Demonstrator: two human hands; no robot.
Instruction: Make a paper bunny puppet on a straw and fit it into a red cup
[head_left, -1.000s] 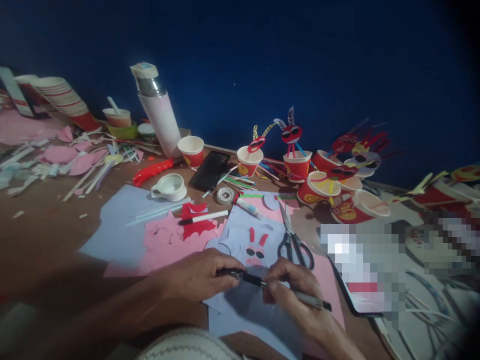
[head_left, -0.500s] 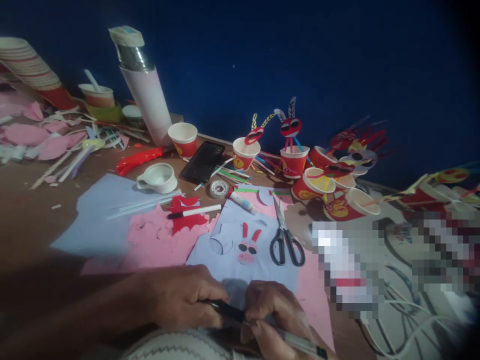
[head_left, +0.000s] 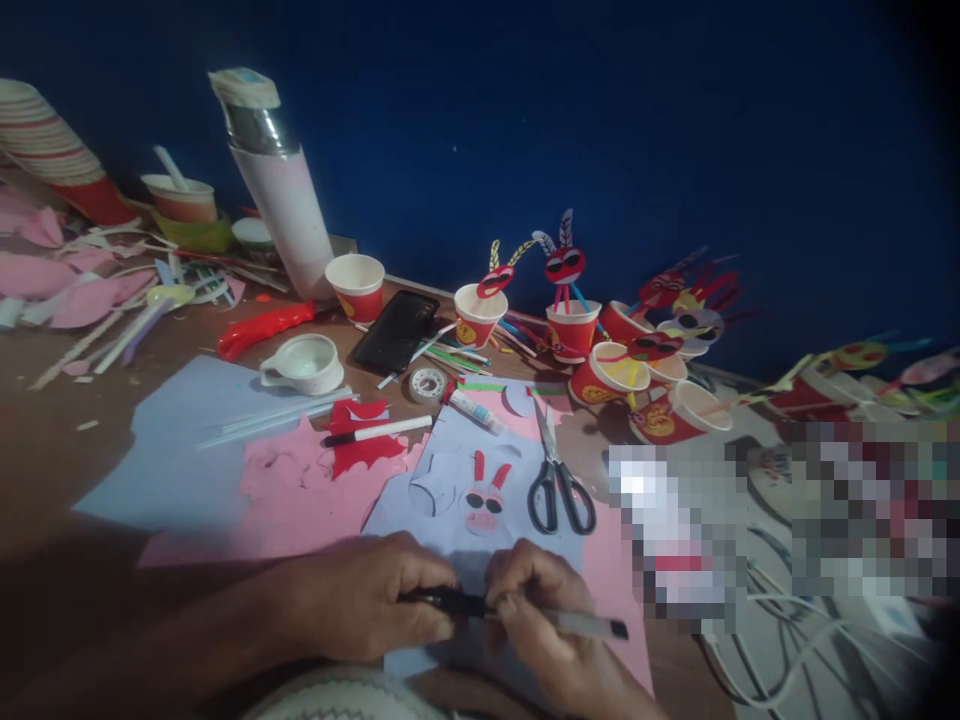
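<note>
A pen (head_left: pixel 581 624) with a black front part and a pale, see-through barrel lies level between my hands. The fingers of my left hand (head_left: pixel 375 595) are closed on its black end. My right hand (head_left: pixel 541 610) pinches it near the middle, and the barrel sticks out to the right. Whether the cap is on is hidden by my fingers. Just beyond my hands, a paper rabbit face (head_left: pixel 484 500) with red ears and black eyes lies on a light blue sheet (head_left: pixel 442 530). Black-handled scissors (head_left: pixel 555 475) lie to its right, partly opened.
A black-and-white marker (head_left: pixel 379 431), glue stick (head_left: pixel 476 411), tape roll (head_left: pixel 427 384), white cup (head_left: pixel 304 365) and phone (head_left: pixel 396 331) lie further back. Behind them stand a white flask (head_left: pixel 283 205) and red paper cups (head_left: pixel 574 330) with paper figures. Cables (head_left: pixel 787 620) trail at right.
Both hands and the pen have come up a little, away from my lap, and the pen has become more level. The whole view has shifted slightly; the things on the table lie as before.
</note>
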